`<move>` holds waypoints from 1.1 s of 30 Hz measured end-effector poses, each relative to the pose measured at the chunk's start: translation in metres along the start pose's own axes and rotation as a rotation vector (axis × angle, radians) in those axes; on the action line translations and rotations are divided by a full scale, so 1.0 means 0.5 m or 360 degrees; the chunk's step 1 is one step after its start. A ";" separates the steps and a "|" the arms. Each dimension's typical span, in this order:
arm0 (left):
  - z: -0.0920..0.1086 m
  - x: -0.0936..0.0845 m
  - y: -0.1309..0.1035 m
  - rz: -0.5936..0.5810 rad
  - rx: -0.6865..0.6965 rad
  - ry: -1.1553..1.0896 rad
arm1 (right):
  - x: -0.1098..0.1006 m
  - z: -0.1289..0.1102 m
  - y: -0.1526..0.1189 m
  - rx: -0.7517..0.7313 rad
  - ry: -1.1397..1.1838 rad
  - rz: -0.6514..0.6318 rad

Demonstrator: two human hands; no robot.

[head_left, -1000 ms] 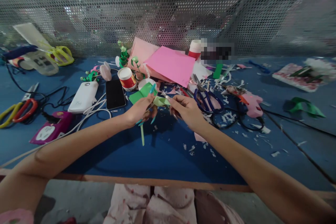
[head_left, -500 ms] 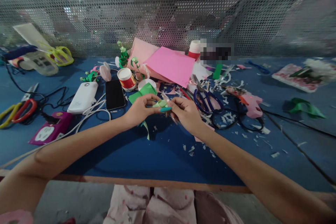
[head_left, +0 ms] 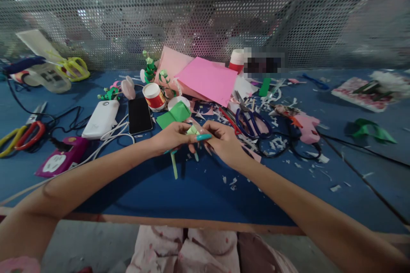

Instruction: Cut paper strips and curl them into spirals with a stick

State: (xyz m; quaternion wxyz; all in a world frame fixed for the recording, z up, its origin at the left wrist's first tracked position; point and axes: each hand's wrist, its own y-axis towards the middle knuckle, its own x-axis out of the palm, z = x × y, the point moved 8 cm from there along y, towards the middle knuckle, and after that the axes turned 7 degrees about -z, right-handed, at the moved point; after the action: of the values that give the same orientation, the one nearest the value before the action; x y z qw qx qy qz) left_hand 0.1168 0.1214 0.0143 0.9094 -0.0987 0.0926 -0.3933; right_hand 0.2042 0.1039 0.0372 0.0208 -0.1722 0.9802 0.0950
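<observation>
Both hands meet above the blue table, near the middle of the view. My left hand (head_left: 174, 137) is closed on a light green paper strip (head_left: 193, 130), and a narrow end of it hangs below the fingers. Fingers of my right hand (head_left: 224, 143) pinch at the right side of the same strip, close to the left fingertips; the exact hold is partly hidden. Just behind my left hand lies a folded green paper (head_left: 174, 114). A pink sheet (head_left: 209, 79) rests farther back.
On the left are a phone (head_left: 140, 115), a white power bank (head_left: 101, 118), cables and red-yellow scissors (head_left: 24, 136). A glue tub (head_left: 154, 96) stands behind. Blue-handled scissors (head_left: 253, 123), paper scraps and a pink glue gun (head_left: 306, 127) lie right.
Both hands have shifted slightly down. The hanging strip end has moved a little left and down and now hangs straighter.
</observation>
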 end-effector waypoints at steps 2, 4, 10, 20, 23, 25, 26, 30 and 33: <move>0.006 -0.006 -0.001 0.0073 0.0020 -0.0063 | 0.003 0.001 0.000 0.0026 -0.0012 -0.0022; 0.013 -0.012 -0.003 0.0156 0.0066 -0.0098 | 0.002 0.006 0.000 0.0069 -0.0035 -0.0011; 0.019 -0.017 -0.003 0.0188 0.0173 -0.0077 | -0.023 0.016 -0.003 0.0145 -0.0190 0.0178; 0.035 -0.030 -0.009 0.0348 0.0372 0.0056 | -0.022 -0.002 -0.007 0.0006 -0.0364 0.0184; 0.016 -0.015 0.000 0.0163 0.0222 0.0048 | -0.008 -0.013 -0.003 -0.0130 -0.0314 0.0067; 0.010 -0.006 0.004 0.0054 0.0179 0.0070 | 0.000 -0.016 -0.003 -0.0168 -0.0287 0.0000; 0.010 -0.003 0.004 0.0013 0.0175 0.0077 | 0.003 -0.017 -0.003 -0.0176 -0.0283 -0.0031; 0.008 0.011 0.003 -0.0146 0.0103 0.0148 | 0.010 -0.027 -0.006 -0.0270 -0.0439 -0.0093; 0.007 0.022 -0.002 -0.0261 0.0046 0.0219 | 0.010 -0.032 -0.009 -0.0320 -0.0564 -0.0078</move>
State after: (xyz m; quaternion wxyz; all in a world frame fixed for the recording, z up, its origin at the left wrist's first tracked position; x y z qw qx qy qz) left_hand 0.1245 0.1131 0.0166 0.8670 -0.0657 0.1408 -0.4735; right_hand 0.2010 0.0951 0.0517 0.1781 -0.1777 0.9424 0.2206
